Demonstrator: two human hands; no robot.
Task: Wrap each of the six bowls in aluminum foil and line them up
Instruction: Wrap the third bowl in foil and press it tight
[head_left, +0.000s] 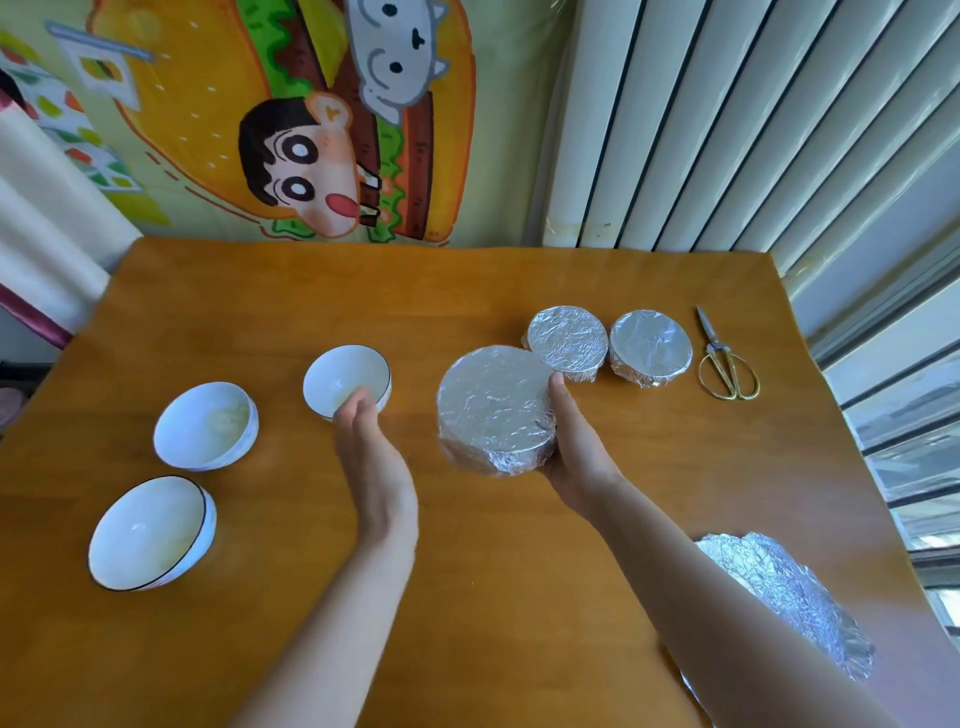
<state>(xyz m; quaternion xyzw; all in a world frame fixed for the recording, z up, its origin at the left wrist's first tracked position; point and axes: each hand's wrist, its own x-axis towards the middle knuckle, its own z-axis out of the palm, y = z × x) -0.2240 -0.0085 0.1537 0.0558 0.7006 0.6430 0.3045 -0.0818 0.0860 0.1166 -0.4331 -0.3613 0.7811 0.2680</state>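
Observation:
My right hand (576, 447) grips a foil-wrapped bowl (493, 408) from its right side and holds it above the wooden table (260, 291). Behind it stand two more foil-wrapped bowls, one (568, 340) touching the held one in view and another (650, 347) to its right. My left hand (371, 457) hovers flat and empty, fingers together, just in front of a bare white bowl (345, 376). Two other bare white bowls sit to the left, one (205, 426) further back and one (150, 532) nearer me.
Gold-handled scissors (724, 358) lie at the right, beyond the wrapped bowls. Crumpled sheets of aluminum foil (789, 592) rest near the table's front right edge, partly hidden by my right forearm. A cartoon cloth hangs behind the table, and blinds run along the right.

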